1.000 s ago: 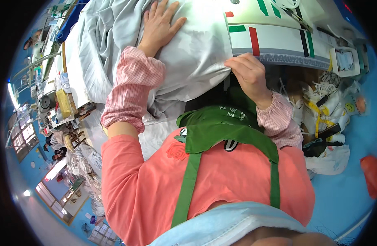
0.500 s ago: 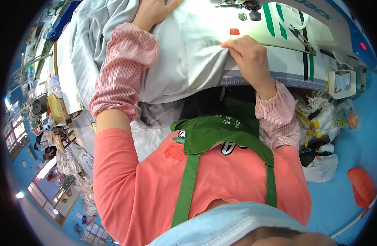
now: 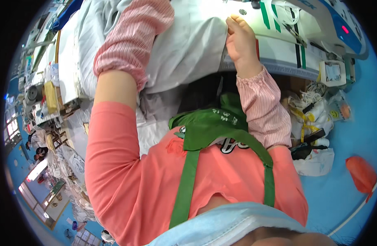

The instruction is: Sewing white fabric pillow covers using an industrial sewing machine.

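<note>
A large piece of pale grey fabric [image 3: 184, 49] is spread over the sewing table and hangs off its near edge. My right hand [image 3: 239, 41] pinches the fabric's right edge, close to the white sewing machine [image 3: 287, 45] with green and black stripes. My left hand is out of the picture past the top edge; only its forearm in a pink striped sleeve cover [image 3: 133, 39] shows, lying across the fabric. I wear a coral top and a green apron [image 3: 213, 127].
Bags of white and yellow scraps [image 3: 315, 119] stand on the blue floor at the right, with an orange object [image 3: 360, 172] further right. Cluttered work tables and heaps of cloth [image 3: 53, 98] fill the left side, where other people sit far off.
The view has tipped downward and both arms have reached further away from me. My left hand has gone out past the top edge. My right hand stays on the fabric edge.
</note>
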Motion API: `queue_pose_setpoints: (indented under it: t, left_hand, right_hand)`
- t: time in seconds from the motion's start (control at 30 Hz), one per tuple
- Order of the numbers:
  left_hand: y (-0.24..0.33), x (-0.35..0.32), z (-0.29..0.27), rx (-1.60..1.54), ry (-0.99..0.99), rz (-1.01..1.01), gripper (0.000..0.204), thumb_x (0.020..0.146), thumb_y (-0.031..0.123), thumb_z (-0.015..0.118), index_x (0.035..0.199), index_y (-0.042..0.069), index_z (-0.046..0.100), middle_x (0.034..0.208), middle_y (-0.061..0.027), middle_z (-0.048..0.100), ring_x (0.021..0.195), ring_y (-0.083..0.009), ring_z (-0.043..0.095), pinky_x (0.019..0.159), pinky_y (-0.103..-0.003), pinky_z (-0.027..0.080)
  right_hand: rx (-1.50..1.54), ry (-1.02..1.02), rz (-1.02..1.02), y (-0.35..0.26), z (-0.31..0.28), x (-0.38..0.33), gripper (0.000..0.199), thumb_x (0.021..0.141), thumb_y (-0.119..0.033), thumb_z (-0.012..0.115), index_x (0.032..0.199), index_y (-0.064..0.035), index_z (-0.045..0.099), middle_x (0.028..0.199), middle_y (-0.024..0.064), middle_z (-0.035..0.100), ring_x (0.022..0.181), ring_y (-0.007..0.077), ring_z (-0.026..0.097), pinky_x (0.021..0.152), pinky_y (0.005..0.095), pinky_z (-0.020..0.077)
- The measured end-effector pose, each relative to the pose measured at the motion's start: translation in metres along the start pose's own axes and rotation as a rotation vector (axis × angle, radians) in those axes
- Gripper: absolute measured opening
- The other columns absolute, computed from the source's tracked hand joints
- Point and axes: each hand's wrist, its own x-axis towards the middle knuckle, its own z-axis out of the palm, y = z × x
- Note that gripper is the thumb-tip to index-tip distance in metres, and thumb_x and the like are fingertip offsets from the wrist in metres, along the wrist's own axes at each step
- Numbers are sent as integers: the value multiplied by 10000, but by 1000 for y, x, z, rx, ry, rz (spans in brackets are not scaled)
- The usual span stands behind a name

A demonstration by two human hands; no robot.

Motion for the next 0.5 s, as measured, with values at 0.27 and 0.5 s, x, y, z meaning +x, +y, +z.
queue_pose_setpoints:
  t: [0.27,0.5]
  left_hand:
    - [50,-163,-126,-236,-515,46,719,898,560,611,1491,208,408,1483,-260,402,1366,-473,382,1053,-578,390]
    - [-57,-277,-116,-103,-410,-263,779,869,665,579,1532,354,313,1535,-307,287,1358,-595,296,1122,-573,318]
  right_hand:
    - [-329,-675,325,105,71,-155,322,929,-114,667,1221,18,636,1166,88,684,1016,170,658,944,332,513]
    - [-615,-1123,160,20,122,-248,152,928,-93,657,1053,-15,692,886,59,708,833,139,660,774,301,519]
